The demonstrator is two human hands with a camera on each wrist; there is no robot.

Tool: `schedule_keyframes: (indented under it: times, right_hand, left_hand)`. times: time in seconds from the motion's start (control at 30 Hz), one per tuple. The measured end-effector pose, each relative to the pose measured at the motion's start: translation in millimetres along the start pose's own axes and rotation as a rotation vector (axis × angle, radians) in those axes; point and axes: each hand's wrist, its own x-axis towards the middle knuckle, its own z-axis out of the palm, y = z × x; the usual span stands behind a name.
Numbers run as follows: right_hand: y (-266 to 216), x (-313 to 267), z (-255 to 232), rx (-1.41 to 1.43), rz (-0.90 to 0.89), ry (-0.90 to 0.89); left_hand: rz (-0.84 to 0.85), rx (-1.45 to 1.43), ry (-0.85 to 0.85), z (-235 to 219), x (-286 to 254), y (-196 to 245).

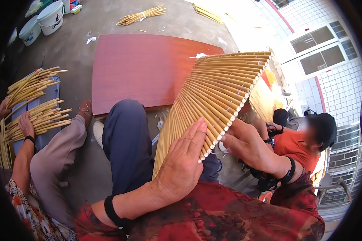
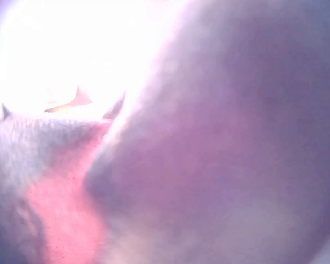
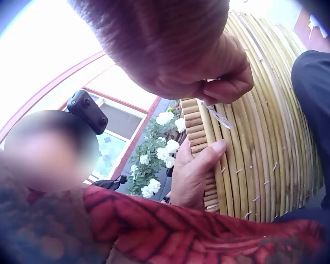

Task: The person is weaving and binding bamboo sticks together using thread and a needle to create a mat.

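Observation:
A mat of yellow reed stalks [image 1: 213, 92], joined by rows of small ties, stands tilted over the lap. My left hand [image 1: 181, 160] grips its near edge, fingers along one face. In the right wrist view the thumb [image 3: 210, 158] presses the other face. Behind the mat's edge of cut stalk ends is my right hand [image 1: 251, 146], partly hidden in the head view. Its fingers are curled close to the stalks in the right wrist view, pinching a thin whitish strand [image 3: 220, 116]. The left wrist view is blurred and overexposed.
A reddish board [image 1: 136, 72] lies ahead. To the left, another person's hands [image 1: 26, 123] touch bundled stalks [image 1: 44, 118]. A person in orange [image 1: 297, 144] sits at right. White buckets [image 1: 50, 18] and a stalk bundle [image 1: 142, 15] are farther off.

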Motion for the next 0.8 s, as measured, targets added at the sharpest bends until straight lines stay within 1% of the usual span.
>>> schedule_keyframes:
  times: [0.03,0.07,0.1,0.17,0.2,0.27,0.3,0.37,0.43,0.5,0.53,0.57,0.63,0.67,0.7,0.73,0.77,0.8]
  right_hand:
    - [-1,0,3,0.06,-0.013,0.014]
    - [-9,-1,2,0.056,0.043,-0.001]
    - [-8,-1,1,0.063,0.036,0.008]
    - [-4,0,1,0.178,0.138,-0.051]
    - [-3,-1,1,0.188,0.135,-0.039]
    - [-5,0,3,0.358,0.118,-0.057]
    - [-7,2,4,0.367,0.11,-0.051]
    - [-7,4,8,0.658,0.165,-0.036]
    - [-6,3,4,0.725,0.149,-0.044]
    - [-8,-2,-1,0.764,0.196,-0.189]
    - [0,-2,-7,0.666,0.197,-0.234]
    - [7,-3,-12,0.684,0.183,-0.226]
    - [20,-8,-23,0.483,0.071,-0.04]
    - [23,-14,-28,0.536,0.039,0.013]
    - [25,-19,-31,0.581,0.017,0.083]
    - [33,-23,-32,0.698,-0.089,0.087]
    - [43,-26,-33,0.815,-0.197,0.094]
    - [48,-28,-32,0.831,-0.205,0.105]
  left_hand:
    - [-0.001,0.008,0.002,0,0,0]
    - [0.006,0.013,-0.007,1,-1,0]
    - [0.017,0.01,0.005,2,-1,-1]
    - [0.033,0.016,0.011,3,0,-2]
    - [0.03,0.013,0.017,4,0,-2]
    - [0.038,0.025,0.018,4,2,-1]
    - [0.026,0.025,0.027,4,3,0]
    - [0.017,0.033,0.019,5,2,2]
    - [-0.018,0.013,0.013,3,3,2]
    - [0.02,0.022,0.025,6,1,2]
    - [0.05,0.009,0.036,7,0,4]
    - [0.059,0.023,0.02,6,-1,7]
    - [0.104,0.137,-0.04,5,-1,13]
    - [0.11,0.151,-0.043,3,-1,18]
    - [0.161,0.233,-0.066,1,0,24]
    - [0.216,0.311,-0.099,0,0,31]
    - [0.229,0.32,-0.119,0,2,39]
    - [0.253,0.376,-0.117,-2,5,46]
